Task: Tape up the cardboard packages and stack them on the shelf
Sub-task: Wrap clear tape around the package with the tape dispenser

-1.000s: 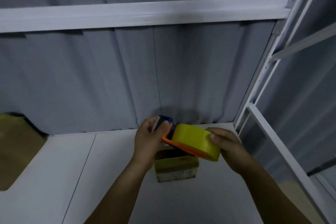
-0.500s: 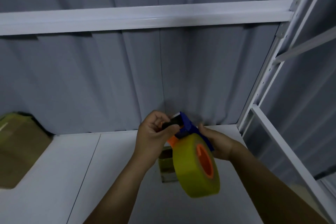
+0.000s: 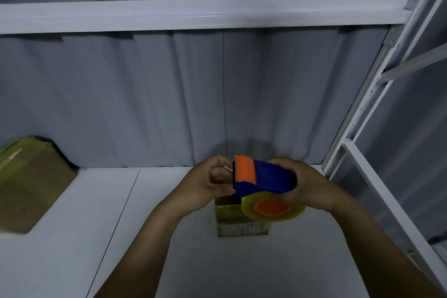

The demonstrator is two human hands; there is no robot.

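Blue plastic with an orange front: the dispenser (image 3: 263,180) is held up in both hands, above the shelf (image 3: 121,225) and not touching it. The right hand (image 3: 312,186) wraps round the blue rear part, fingers curled over the top and the thumb side underneath. I judge this to be the carrying grip, the one that will drag the tool along a seam. The yellow roll (image 3: 275,217) hangs below that hand with its orange hub facing the camera, so it looks free to turn.

The left hand (image 3: 208,182) is closed at the orange front, fingertips pinching there, where the tape would come off. Something pale shows between the fingers. It may be the loose tape end, but it is too small to be sure. Most likely this hand is finding or pulling out the end so that it can be stuck down first.

Directly beneath the dispenser stands the small box (image 3: 242,224), on the shelf near the back right corner and partly hidden by the roll. Its top seems dark and open at the left edge, and yellowish bands cross its front. It is probably the next to be sealed, which would explain why the tool is readied right over it.

The big box (image 3: 31,184) lies well apart at the far left of the shelf, with greenish tape along its upper edge.

A grey curtain (image 3: 145,92) hangs behind. A white beam (image 3: 217,13) crosses overhead and meets the upright (image 3: 358,123) at the right.
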